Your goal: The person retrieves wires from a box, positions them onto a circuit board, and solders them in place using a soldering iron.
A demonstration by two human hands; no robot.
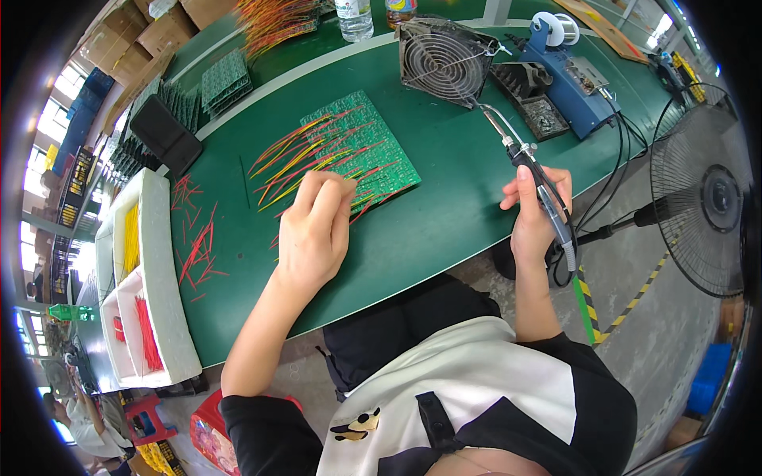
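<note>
A green circuit board panel (389, 159) lies on the green table, with several red and yellow wires (290, 147) standing off it toward the left. Over its near left edge is my left hand (317, 214), fingers curled together among the wires; the fingertips are hidden, so what they pinch does not show. My right hand (536, 198) grips a soldering iron (548, 202) with a cable at its lower end. The iron's tip points up and away, close to the square fan with a wire grille (444, 63), apart from the board.
A white foam box (178, 317) of yellow and red wires stands at left, loose red wires (198, 250) beside it. Board stacks (226, 79) and a black phone-like case (165, 131) lie farther back. Right are a blue solder feeder (567, 87), cables and a floor fan (702, 194).
</note>
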